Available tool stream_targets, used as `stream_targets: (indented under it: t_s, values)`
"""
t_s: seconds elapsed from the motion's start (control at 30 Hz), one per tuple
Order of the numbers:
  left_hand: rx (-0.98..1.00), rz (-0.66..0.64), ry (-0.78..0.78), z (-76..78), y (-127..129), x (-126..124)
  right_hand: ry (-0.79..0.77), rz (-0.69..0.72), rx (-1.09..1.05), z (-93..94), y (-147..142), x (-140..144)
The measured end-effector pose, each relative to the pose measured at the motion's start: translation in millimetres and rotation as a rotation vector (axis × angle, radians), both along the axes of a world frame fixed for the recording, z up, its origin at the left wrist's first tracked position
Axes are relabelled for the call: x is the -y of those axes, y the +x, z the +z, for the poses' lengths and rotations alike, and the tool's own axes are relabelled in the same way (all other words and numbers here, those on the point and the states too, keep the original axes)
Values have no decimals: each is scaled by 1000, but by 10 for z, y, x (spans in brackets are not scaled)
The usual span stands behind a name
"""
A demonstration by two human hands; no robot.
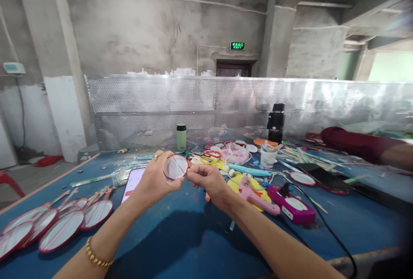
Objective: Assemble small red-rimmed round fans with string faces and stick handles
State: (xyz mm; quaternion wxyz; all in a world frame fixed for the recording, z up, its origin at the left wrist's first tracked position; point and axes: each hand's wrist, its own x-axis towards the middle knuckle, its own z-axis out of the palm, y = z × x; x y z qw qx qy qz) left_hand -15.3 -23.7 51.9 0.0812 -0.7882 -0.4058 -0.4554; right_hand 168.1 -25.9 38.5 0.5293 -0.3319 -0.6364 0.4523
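Round fan: the small red-rimmed round fan [175, 167] is up off the blue table [193, 236], held between your two hands in the middle of the view, its pale face turned toward you.
Left hand: your left hand [154, 180] is closed on the fan's left rim, thumb and fingers wrapped around the edge; a ring shows on one finger and a gold bracelet [96, 256] sits on that wrist.
Right hand: your right hand [209, 181] pinches at the fan's right edge with fingertips drawn together; whether it grips the rim itself or something thin beside it, you cannot tell.
Finished fans: a row of larger red-rimmed fans [61, 227] lies overlapped at the table's left.
Phone: a lit phone [132, 182] lies just below your left hand.
Glue gun: a pink glue gun [254, 195] rests near your right wrist.
Co-worker: a dark red sleeve [355, 143] reaches in from the right.
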Motion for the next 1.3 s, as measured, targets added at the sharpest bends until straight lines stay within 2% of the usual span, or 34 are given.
stream_targets:
  t_s: [0.27,0.5,0.67,0.77,0.9,1.0,1.13,1.3]
  values:
    - [-8,13,18,-11,17,10,-119,57,-93,-68,-6,-16]
    - [-6,-19,17,2,-12,10,-144,197,-195,-79,12,-26]
    - [-5,-43,11,1,-11,19,-282,219,-261,-78,3,-24]
    - [5,-48,25,21,-18,24,-325,168,-231,-64,5,-34]
    - [-6,-58,25,34,-23,36,-150,49,-159,-12,54,-36]
    - [-44,-97,3,0,-3,38,-23,-2,14,32,97,-11]
    - [-87,-159,2,-81,46,21,23,-48,233,54,98,28]
    - [-119,-226,-15,-134,89,-1,60,-88,251,37,57,34]
